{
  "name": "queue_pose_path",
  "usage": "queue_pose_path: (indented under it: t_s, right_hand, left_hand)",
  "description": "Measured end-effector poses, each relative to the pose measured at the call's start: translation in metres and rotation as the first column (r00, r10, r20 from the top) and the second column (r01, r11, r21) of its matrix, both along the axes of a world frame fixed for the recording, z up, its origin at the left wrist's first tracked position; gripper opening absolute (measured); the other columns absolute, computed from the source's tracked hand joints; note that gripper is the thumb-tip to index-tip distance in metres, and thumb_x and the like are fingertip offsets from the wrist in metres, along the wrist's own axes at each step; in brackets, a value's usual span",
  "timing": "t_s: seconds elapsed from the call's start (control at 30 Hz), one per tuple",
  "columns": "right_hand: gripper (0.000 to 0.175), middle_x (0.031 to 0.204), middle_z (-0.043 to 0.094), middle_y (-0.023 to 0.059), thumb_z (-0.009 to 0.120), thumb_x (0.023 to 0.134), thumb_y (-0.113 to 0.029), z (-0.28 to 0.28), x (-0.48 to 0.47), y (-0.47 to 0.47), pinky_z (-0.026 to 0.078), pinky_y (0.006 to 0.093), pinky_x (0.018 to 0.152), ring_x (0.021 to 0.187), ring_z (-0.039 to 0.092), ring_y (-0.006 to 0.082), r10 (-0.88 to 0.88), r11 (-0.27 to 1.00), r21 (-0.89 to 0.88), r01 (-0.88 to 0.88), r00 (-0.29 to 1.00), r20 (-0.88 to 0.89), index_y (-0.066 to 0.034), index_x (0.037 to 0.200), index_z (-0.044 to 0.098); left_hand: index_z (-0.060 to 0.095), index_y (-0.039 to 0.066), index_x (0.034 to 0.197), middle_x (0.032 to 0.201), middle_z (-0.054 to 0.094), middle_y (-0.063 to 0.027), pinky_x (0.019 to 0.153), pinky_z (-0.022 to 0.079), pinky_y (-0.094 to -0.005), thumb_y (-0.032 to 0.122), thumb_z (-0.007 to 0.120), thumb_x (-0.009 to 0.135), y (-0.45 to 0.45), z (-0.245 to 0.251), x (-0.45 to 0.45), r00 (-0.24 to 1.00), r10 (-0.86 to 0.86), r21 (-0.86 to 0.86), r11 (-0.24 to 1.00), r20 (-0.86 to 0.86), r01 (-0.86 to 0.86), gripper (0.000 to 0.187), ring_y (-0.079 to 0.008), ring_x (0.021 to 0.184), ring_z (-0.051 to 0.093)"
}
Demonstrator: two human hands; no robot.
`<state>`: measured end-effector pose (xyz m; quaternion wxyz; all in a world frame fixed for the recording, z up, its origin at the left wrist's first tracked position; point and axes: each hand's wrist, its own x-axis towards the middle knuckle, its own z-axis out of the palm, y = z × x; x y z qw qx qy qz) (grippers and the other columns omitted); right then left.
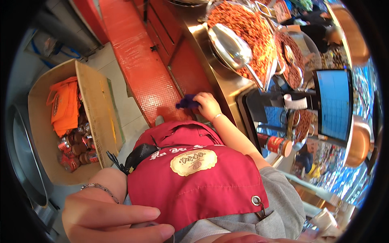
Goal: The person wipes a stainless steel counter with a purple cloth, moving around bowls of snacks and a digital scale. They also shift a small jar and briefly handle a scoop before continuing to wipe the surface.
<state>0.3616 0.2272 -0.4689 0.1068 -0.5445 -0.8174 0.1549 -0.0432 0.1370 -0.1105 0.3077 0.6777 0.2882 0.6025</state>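
My right hand [208,105], with a thin bracelet at its wrist, grips a bunched dark purple cloth [189,102] beside the red cabinet front. Close to the camera at the lower left is my left hand [118,223], raised, wearing a chain bracelet. Its thumb and a finger point right with a gap between their tips. A small greyish thing shows behind them, too little to name. Over my front hangs a dark red apron [218,185] bearing writing and a pale emblem. A black pouch [141,155] with a cable sits at my left side.
A red tread-plate step [146,79] runs along the counter. Left of it stands a cardboard box [101,112] holding orange bags [65,106] and lidded jars [74,150]. On the right are a heaped food bowl with a metal scoop [231,45], a monitor [332,103] and a jar [278,145].
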Motion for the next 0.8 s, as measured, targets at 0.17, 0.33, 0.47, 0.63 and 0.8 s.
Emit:
queue_pose_path:
  t_s: [0.17, 0.33, 0.47, 0.63, 0.8]
  right_hand:
    - [0.04, 0.119, 0.073, 0.0107, 0.067, 0.073, 0.007, 0.006, 0.057, -0.107, 0.055, 0.0472, 0.106, 0.118, 0.066, 0.0399, -0.271, 0.946, -0.17, 0.276, 0.961, 0.049, -0.0118, 0.107, 0.079]
    - [0.041, 0.12, 0.075, 0.0118, 0.065, 0.073, 0.007, 0.026, 0.072, -0.195, 0.053, 0.0468, 0.107, 0.12, 0.066, 0.0386, -0.597, 0.802, -0.074, 0.593, 0.801, -0.051, -0.0099, 0.107, 0.079]
    - [0.03, 0.111, 0.075, 0.0109, 0.065, 0.075, 0.005, 0.054, 0.076, -0.245, 0.054, 0.0477, 0.102, 0.113, 0.067, 0.0379, -0.719, 0.674, 0.12, 0.729, 0.684, -0.122, -0.0081, 0.099, 0.077]
    - [0.026, 0.105, 0.073, 0.0137, 0.066, 0.073, 0.003, 0.107, 0.082, -0.305, 0.053, 0.0488, 0.099, 0.107, 0.066, 0.0384, -0.824, 0.454, 0.371, 0.81, 0.54, -0.169, -0.0068, 0.096, 0.074]
    - [0.037, 0.124, 0.072, 0.0161, 0.066, 0.08, 0.003, 0.141, 0.122, -0.363, 0.048, 0.0491, 0.114, 0.125, 0.064, 0.0381, -0.882, 0.017, 0.506, 0.863, 0.252, -0.399, -0.0067, 0.115, 0.074]
  left_hand:
    - [0.054, 0.007, 0.11, 0.094, 0.073, -0.0205, 0.058, 0.061, -0.0449, 0.024, 0.083, 0.092, 0.011, 0.006, 0.021, 0.992, -0.125, -0.046, 0.991, -0.001, 0.124, 0.038, -0.0346, 0.068, 0.068]
    - [0.052, 0.006, 0.109, 0.09, 0.073, -0.0207, 0.058, 0.061, -0.044, 0.025, 0.083, 0.091, 0.044, 0.014, 0.054, 0.91, -0.412, 0.031, 0.91, -0.054, 0.414, 0.04, -0.0348, 0.069, 0.069]
    - [0.051, 0.006, 0.107, 0.088, 0.073, -0.021, 0.059, 0.061, -0.0431, 0.024, 0.083, 0.091, 0.046, 0.013, 0.093, 0.867, -0.497, 0.12, 0.859, -0.047, 0.499, 0.04, -0.034, 0.068, 0.069]
    - [0.051, 0.006, 0.105, 0.088, 0.074, -0.0214, 0.058, 0.062, -0.0417, 0.021, 0.08, 0.093, 0.044, 0.019, 0.154, 0.755, -0.655, 0.212, 0.735, -0.022, 0.644, 0.035, -0.0333, 0.069, 0.07]
    - [0.051, 0.007, 0.104, 0.087, 0.074, -0.021, 0.056, 0.061, -0.0416, 0.022, 0.077, 0.095, 0.031, 0.028, 0.194, 0.644, -0.763, 0.276, 0.608, -0.057, 0.744, 0.032, -0.0337, 0.069, 0.07]
